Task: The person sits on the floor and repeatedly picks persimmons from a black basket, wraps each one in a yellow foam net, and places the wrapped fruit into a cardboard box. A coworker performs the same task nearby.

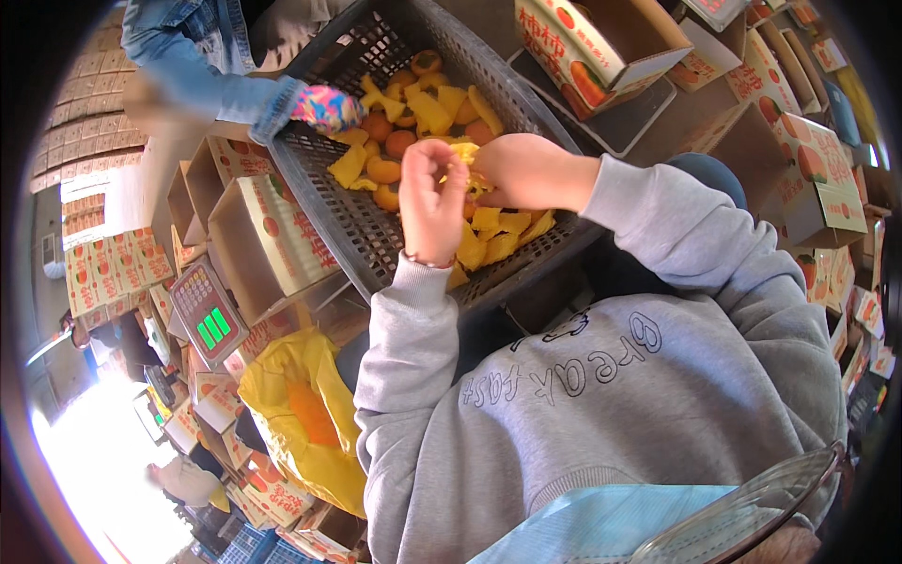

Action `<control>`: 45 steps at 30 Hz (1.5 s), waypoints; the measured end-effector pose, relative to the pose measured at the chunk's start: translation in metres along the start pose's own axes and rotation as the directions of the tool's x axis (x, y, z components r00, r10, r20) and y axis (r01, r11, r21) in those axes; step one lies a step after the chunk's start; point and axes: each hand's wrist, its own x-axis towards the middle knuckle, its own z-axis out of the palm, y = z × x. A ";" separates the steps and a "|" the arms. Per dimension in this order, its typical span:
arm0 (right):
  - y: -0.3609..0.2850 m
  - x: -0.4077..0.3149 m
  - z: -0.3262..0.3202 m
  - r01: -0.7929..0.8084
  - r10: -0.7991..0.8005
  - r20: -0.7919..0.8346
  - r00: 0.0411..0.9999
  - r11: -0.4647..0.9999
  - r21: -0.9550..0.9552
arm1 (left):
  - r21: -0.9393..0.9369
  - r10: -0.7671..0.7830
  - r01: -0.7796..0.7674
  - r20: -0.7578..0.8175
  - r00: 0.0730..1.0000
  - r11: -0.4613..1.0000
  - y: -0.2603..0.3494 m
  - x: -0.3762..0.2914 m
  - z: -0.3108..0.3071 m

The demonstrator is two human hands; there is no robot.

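Observation:
Both of my hands are above a black plastic crate (331, 233), close together. Between them is a yellow foam net sleeve (465, 151). My left hand (433, 201) pinches its left side with thumb and fingers. On the other side, my right hand (528, 173) grips it, seen mostly from the back. Whether a fruit sits inside the sleeve is hidden by my fingers. Orange persimmons (400, 143) lie in the crate below, among several loose yellow foam sleeves (431, 113). More sleeves (493, 233) are heaped at the crate's near end.
A co-worker's patterned gloved hand (328, 109) reaches into the crate from the left. Printed cartons (275, 233) and a digital scale (208, 310) stand at left, beside a yellow bag (303, 416). An open carton (599, 56) rests on a flat platform (634, 120) at upper right.

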 end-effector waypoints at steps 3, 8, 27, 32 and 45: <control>0.007 0.002 -0.012 0.038 0.003 -0.063 0.998 0.771 0.636 | 0.346 0.082 -0.080 0.010 0.997 0.935 0.004 0.012 -0.001; 0.006 0.003 -0.005 0.107 -0.061 -0.115 0.991 -0.122 0.987 | 0.143 0.044 -0.067 0.156 0.987 0.987 0.008 0.019 -0.004; 0.014 -0.006 -0.045 0.021 -0.003 -0.454 0.891 0.999 0.034 | 0.876 -0.577 0.107 0.214 0.788 0.470 -0.246 0.005 -0.011; 0.014 -0.012 -0.041 0.063 -0.087 -0.377 0.922 0.995 -0.076 | 0.939 -0.753 -0.302 0.316 0.577 0.163 -0.214 -0.021 0.011; 0.023 -0.007 -0.029 0.065 -0.079 -0.225 0.971 0.995 -0.069 | 0.968 -0.697 -0.144 0.250 0.673 0.208 -0.218 -0.024 -0.004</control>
